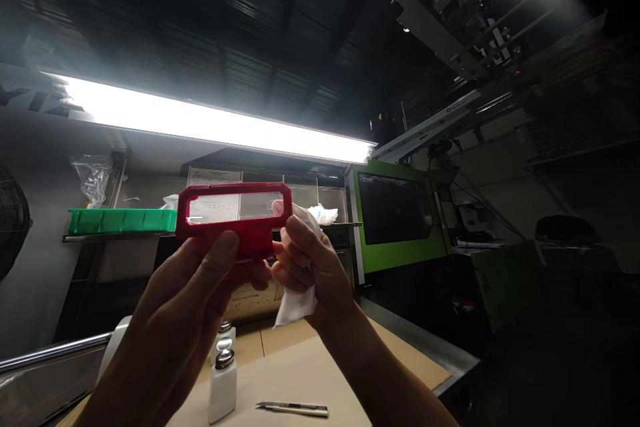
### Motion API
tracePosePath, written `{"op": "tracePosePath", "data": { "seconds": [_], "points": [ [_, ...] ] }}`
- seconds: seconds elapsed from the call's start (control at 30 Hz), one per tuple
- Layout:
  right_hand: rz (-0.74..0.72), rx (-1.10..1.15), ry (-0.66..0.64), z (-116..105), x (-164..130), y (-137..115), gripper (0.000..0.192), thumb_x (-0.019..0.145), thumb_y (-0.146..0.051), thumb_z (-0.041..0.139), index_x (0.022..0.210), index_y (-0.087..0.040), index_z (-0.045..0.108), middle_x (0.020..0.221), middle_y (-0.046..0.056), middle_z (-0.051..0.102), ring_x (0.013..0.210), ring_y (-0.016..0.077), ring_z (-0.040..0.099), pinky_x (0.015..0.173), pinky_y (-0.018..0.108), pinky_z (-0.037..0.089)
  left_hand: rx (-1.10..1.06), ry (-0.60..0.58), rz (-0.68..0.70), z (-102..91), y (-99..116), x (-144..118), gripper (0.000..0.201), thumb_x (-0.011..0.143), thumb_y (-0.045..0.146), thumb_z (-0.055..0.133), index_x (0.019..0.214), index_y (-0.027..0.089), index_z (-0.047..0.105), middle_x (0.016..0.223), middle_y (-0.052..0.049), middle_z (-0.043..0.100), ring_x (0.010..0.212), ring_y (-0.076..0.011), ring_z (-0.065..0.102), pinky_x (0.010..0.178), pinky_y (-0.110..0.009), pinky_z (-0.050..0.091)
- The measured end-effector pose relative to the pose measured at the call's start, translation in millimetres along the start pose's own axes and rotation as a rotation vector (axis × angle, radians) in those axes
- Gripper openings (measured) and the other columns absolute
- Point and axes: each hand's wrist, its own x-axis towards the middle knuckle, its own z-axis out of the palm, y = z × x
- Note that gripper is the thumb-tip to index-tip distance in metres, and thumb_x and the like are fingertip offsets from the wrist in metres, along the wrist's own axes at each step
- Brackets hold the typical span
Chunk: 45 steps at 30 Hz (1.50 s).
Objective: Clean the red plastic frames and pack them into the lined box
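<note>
Raised in front of the lamp is a red plastic frame with a clear, see-through window. My left hand grips its lower part, thumb on the near face. At the frame's right end, my right hand has its fingers closed on a white cloth or wipe, which hangs below them. Part of the cloth shows behind the fingers near the window's right edge. Under my hands, a white bottle with a metal cap stands on the table, and a utility knife lies to its right.
A bright tube lamp spans the view above my hands. The shelf behind carries a green bin and crumpled white wipes. A green machine with a dark window stands to the right. Brown board covers the tabletop.
</note>
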Motion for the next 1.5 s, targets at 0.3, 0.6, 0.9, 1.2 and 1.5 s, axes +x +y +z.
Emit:
{"op": "tracePosePath", "data": {
  "seconds": [0.3,0.6,0.9,1.2,1.5],
  "points": [
    [0.016,-0.011,-0.017,-1.0,0.3,1.9,0.022,0.071,-0.032,0.07,0.088,-0.021,0.063,0.039,-0.015,0.029,0.032,0.0014,0.01,0.033,0.021,0.005,0.016,0.009,0.021,2.3,-1.9,0.8,0.029,0.064,0.039,0.076,0.087,0.022,0.072,0.076,-0.002,0.072,0.06,-0.0139,0.063,0.056,-0.015,0.056],
    [-0.018,0.059,-0.021,-1.5,0.4,9.2,0.017,0.07,-0.029,0.071,0.075,-0.02,0.058,0.038,-0.015,0.029,0.031,0.0002,0.012,0.033,0.02,0.009,0.009,-0.009,-0.031,-3.0,-3.5,0.2,0.024,0.069,0.038,0.074,0.089,0.026,0.07,0.081,0.002,0.073,0.066,-0.0119,0.062,0.06,-0.013,0.054],
    [-0.103,-0.062,0.089,-2.3,0.0,11.6,0.035,0.069,-0.028,0.074,0.054,-0.018,0.044,0.039,-0.012,0.034,0.031,0.0001,0.018,0.031,0.019,0.014,0.019,-0.027,0.009,-4.9,-4.1,1.7,0.023,0.068,0.038,0.074,0.085,0.023,0.07,0.074,0.002,0.073,0.061,-0.0113,0.062,0.059,-0.015,0.055],
    [-0.768,-0.89,0.23,-13.5,-9.0,2.3,0.01,0.08,-0.03,0.064,0.08,-0.02,0.066,0.05,-0.006,0.046,0.043,0.007,0.043,0.038,0.02,0.039,0.147,-0.053,0.083,-9.3,-2.2,0.4,0.024,0.074,0.043,0.067,0.082,0.021,0.07,0.067,0.0,0.073,0.06,-0.0134,0.066,0.058,-0.016,0.054],
    [-1.11,-1.477,0.072,-25.7,-4.0,-19.6,0.028,0.075,-0.031,0.069,0.061,-0.019,0.047,0.05,-0.007,0.042,0.041,0.0065,0.036,0.038,0.023,0.032,0.131,-0.049,0.099,-7.3,-3.4,1.0,0.021,0.073,0.041,0.069,0.083,0.023,0.069,0.066,0.003,0.07,0.06,-0.012,0.064,0.059,-0.016,0.053]
  ]
}}
